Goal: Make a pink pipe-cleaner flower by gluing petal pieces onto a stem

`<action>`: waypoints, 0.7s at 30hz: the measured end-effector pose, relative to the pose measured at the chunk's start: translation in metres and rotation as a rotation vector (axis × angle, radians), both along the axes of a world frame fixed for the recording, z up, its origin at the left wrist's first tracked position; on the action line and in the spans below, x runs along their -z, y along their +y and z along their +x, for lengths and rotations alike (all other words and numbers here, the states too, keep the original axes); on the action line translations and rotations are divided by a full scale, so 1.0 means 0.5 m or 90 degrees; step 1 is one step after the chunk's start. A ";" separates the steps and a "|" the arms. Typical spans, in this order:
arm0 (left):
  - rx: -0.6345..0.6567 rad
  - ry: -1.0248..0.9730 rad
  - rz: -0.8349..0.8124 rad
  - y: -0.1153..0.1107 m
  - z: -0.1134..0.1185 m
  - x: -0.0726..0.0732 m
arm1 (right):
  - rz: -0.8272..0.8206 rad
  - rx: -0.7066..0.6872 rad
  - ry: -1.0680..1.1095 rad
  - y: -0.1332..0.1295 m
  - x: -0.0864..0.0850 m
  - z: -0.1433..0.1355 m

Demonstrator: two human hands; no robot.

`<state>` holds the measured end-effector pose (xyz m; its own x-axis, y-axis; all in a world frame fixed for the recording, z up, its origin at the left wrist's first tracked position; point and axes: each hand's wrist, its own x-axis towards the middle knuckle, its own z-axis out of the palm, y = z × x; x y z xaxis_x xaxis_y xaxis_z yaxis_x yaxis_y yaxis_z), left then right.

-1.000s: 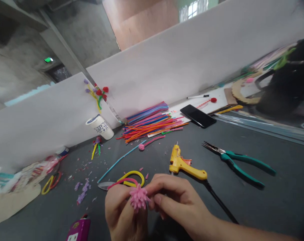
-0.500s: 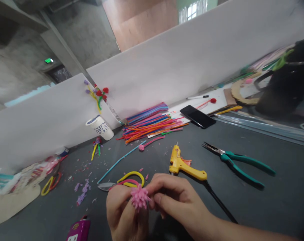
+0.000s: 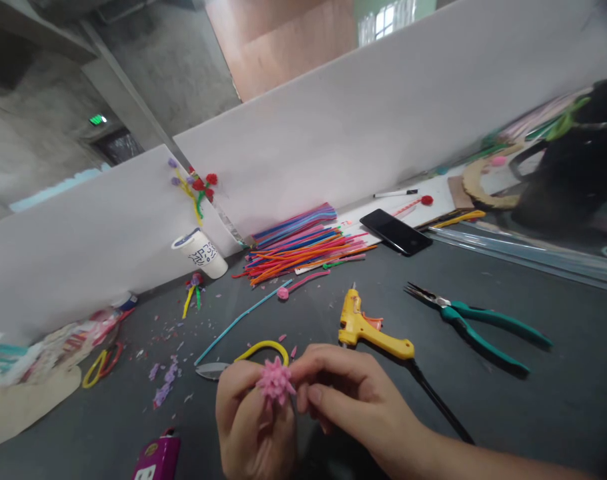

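A pink pipe-cleaner flower [image 3: 276, 381] with spiky petals is pinched in my left hand [image 3: 253, 420], its head showing above the thumb and forefinger. My right hand [image 3: 341, 387] is closed at the flower's right side, thumb and forefinger together on the tip of a petal. Behind the left hand lie scissors with yellow handles [image 3: 266, 345], partly covered by my fingers. To the right of them rests a yellow hot glue gun [image 3: 373, 333], its black cord running toward me. A pink stem with a small round head [image 3: 283, 293] lies farther back beside a blue pipe cleaner [image 3: 243, 322].
Bundled pipe cleaners [image 3: 303, 250] lie along the white partition, near a paper cup [image 3: 203, 255] and a phone [image 3: 396, 232]. Green-handled pliers [image 3: 488, 323] are at the right. Purple scraps [image 3: 166, 385] and a purple packet [image 3: 158, 457] are at the left.
The pink flower has turned and shifted slightly up and left in my fingers. The pink stem that curved over my left hand no longer shows. The right hand has barely moved.
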<state>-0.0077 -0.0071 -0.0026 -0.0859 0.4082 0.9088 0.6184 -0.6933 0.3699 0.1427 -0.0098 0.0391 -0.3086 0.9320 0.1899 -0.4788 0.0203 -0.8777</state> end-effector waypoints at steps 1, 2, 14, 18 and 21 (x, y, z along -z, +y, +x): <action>0.021 -0.039 -0.021 0.000 0.009 -0.010 | -0.025 -0.007 0.007 0.002 0.000 0.000; 0.042 -0.064 -0.077 -0.001 0.017 -0.021 | -0.055 -0.016 0.014 0.005 0.000 0.000; 0.300 -0.631 -0.746 0.029 0.031 -0.070 | -0.191 0.060 -0.064 0.046 0.015 0.005; 0.367 -0.732 -0.811 0.041 0.028 -0.072 | -0.119 0.084 -0.184 0.056 0.029 0.008; 0.385 -0.811 -0.821 0.048 0.021 -0.063 | -0.061 0.013 -0.250 0.053 0.034 0.000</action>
